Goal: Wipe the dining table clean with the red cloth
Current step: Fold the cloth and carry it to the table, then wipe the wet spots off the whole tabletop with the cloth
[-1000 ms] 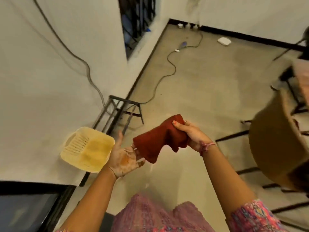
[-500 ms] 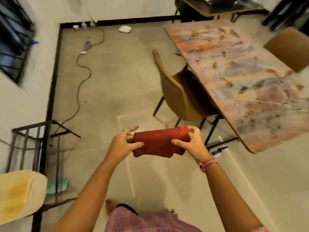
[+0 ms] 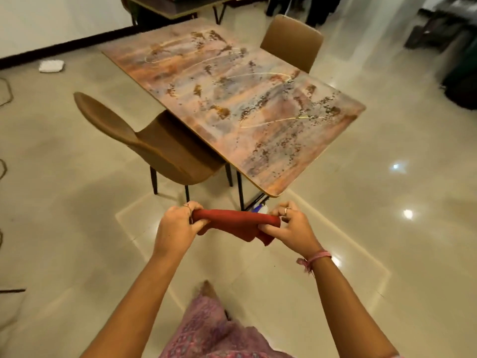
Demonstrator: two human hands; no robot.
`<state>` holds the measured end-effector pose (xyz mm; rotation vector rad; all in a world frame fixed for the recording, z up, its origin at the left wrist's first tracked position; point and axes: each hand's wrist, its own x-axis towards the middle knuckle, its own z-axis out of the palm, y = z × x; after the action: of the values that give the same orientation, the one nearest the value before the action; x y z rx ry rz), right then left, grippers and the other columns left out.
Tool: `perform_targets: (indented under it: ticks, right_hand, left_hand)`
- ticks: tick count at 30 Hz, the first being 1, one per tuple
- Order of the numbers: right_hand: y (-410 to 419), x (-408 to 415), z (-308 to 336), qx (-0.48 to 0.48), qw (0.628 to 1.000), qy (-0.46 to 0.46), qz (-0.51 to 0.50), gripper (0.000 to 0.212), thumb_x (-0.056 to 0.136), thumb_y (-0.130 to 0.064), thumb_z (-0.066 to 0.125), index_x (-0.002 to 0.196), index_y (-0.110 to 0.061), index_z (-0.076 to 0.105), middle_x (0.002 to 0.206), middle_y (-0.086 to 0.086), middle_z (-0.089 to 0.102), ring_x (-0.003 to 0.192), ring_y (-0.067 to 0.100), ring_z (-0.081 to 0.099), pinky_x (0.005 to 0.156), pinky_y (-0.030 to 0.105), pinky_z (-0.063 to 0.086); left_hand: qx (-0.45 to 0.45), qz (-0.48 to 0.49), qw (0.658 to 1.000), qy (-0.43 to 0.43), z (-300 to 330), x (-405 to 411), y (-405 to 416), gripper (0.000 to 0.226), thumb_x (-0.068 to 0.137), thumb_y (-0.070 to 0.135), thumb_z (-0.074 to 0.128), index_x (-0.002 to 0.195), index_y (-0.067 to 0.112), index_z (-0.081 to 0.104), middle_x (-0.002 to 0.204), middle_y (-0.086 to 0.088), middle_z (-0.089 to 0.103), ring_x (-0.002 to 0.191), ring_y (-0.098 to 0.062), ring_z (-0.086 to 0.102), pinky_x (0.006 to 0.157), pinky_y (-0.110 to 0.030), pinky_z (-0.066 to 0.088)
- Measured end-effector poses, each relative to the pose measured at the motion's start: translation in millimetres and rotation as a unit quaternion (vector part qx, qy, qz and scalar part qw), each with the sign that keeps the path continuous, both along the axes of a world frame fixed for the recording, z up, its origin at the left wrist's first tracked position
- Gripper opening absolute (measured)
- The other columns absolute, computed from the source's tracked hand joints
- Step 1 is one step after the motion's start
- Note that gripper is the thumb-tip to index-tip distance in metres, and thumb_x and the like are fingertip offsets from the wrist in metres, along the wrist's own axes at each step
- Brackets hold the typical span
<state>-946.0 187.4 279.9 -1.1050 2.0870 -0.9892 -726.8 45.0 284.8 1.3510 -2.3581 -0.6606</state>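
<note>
A pale glossy tiled floor [image 3: 374, 202] fills most of the frame, and on it, from the upper middle toward the centre right, stands the rectangular dining table with a mottled rust-and-grey patterned top [image 3: 232, 99], its near corner pointing down toward the person. A tan moulded chair on thin black legs [image 3: 154, 140] is tucked under the table's left edge, and a second tan chair [image 3: 291, 42] stands at the far side, upper right of centre. Below the table's corner, in the lower middle of the frame, the soft red cloth [image 3: 237, 223] is held in the air, well short of the tabletop. The left hand [image 3: 175, 228] grips one bunched end and the right hand [image 3: 294, 228] pinches the other, with the fabric stretched between them and a loose flap drooping at the right. It looks light, limp and easy to fold, so taking it flat under a spread palm should suit wiping better than holding it by the ends.
</note>
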Motion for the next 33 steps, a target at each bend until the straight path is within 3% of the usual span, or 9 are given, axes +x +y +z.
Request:
perform_targets:
  ticks: [3,6,12,15,19,22,25,28,33]
  right_hand:
    - [-1,-24,-7,-0.049,0.993,-0.1,-0.031,0.014,0.075,-0.002,0.075,0.078,-0.004,0.062,0.111,0.002,0.061,0.106,0.01,0.059,0.088,0.026,0.049]
    - [-13,-52,-10,-0.078,0.982,-0.167,-0.044,0.016,0.076,0.002,0.067,0.082,-0.006,0.054,0.097,0.003,0.067,0.087,0.016,0.064,0.074,0.029,0.055]
    - [-60,-116,1,-0.036,0.989,-0.143,-0.006,0.019,0.08,-0.009,0.06,0.093,-0.02,0.052,0.083,-0.003,0.057,0.071,0.013,0.057,0.067,0.025,0.048]
    - [-89,-155,18,-0.023,0.997,-0.07,0.035,0.044,0.084,0.005,0.057,0.116,-0.025,0.06,0.106,-0.005,0.066,0.089,0.004,0.064,0.079,0.019,0.052]
    - [-123,-198,34,-0.046,0.995,0.065,0.057,0.056,0.077,0.008,0.059,0.116,-0.032,0.062,0.094,-0.01,0.071,0.078,-0.003,0.062,0.071,0.01,0.049]
    - [-137,-220,23,-0.075,0.971,0.22,0.064,0.055,0.073,0.004,0.067,0.122,-0.021,0.064,0.121,-0.008,0.063,0.106,0.0,0.059,0.094,0.01,0.041]
    - [-135,-222,-10,-0.076,0.929,0.355,0.068,0.052,0.075,0.009,0.07,0.124,-0.008,0.063,0.132,0.007,0.057,0.122,0.024,0.055,0.103,0.032,0.044]
    - [-120,-203,-47,0.001,0.932,0.339,0.13,0.054,0.077,0.011,0.068,0.127,-0.005,0.059,0.134,0.016,0.055,0.123,0.037,0.053,0.102,0.048,0.044]
    - [-97,-166,-86,0.178,0.908,0.269,0.269,0.064,0.089,-0.025,0.053,0.148,-0.013,0.031,0.157,0.005,0.022,0.146,0.025,0.017,0.119,0.037,0.007]
  left_hand:
    - [-0.014,-0.024,1.0,0.0,-1,-32,-13,0.027,0.073,0.031,0.078,0.097,0.022,0.068,0.083,0.001,0.052,0.075,-0.012,0.048,0.065,-0.023,0.041]
    - [-0.016,-0.058,0.998,0.009,-5,-69,-36,0.026,0.067,0.023,0.083,0.086,0.016,0.067,0.085,0.002,0.042,0.075,-0.018,0.049,0.063,-0.03,0.044]
    - [0.082,-0.114,0.989,0.044,-2,-145,-97,0.021,0.07,0.012,0.079,0.082,0.019,0.062,0.094,-0.001,0.067,0.091,-0.019,0.063,0.081,-0.03,0.047]
    - [0.083,-0.136,0.986,0.04,8,-183,-132,0.025,0.073,0.012,0.077,0.079,0.021,0.055,0.081,-0.002,0.066,0.08,-0.02,0.063,0.071,-0.03,0.048]
    - [0.035,-0.191,0.98,0.045,16,-233,-171,0.026,0.074,0.005,0.074,0.083,0.021,0.056,0.092,-0.007,0.069,0.086,-0.021,0.063,0.077,-0.033,0.05]
    - [-0.001,-0.223,0.97,0.094,7,-261,-184,0.028,0.074,-0.006,0.066,0.09,0.017,0.061,0.098,-0.006,0.07,0.093,-0.021,0.064,0.083,-0.039,0.052]
    - [-0.014,-0.259,0.96,0.101,-16,-278,-191,0.035,0.071,-0.016,0.057,0.096,0.007,0.066,0.11,-0.01,0.069,0.107,-0.025,0.062,0.1,-0.03,0.039]
    - [0.003,-0.325,0.946,-0.007,-47,-278,-192,0.04,0.075,-0.017,0.052,0.108,0.001,0.067,0.119,-0.012,0.066,0.118,-0.024,0.057,0.115,-0.034,0.012]
    - [0.047,-0.352,0.927,-0.119,-83,-250,-179,0.046,0.076,-0.017,0.045,0.112,0.003,0.065,0.127,-0.009,0.062,0.134,-0.022,0.041,0.115,-0.041,-0.007]
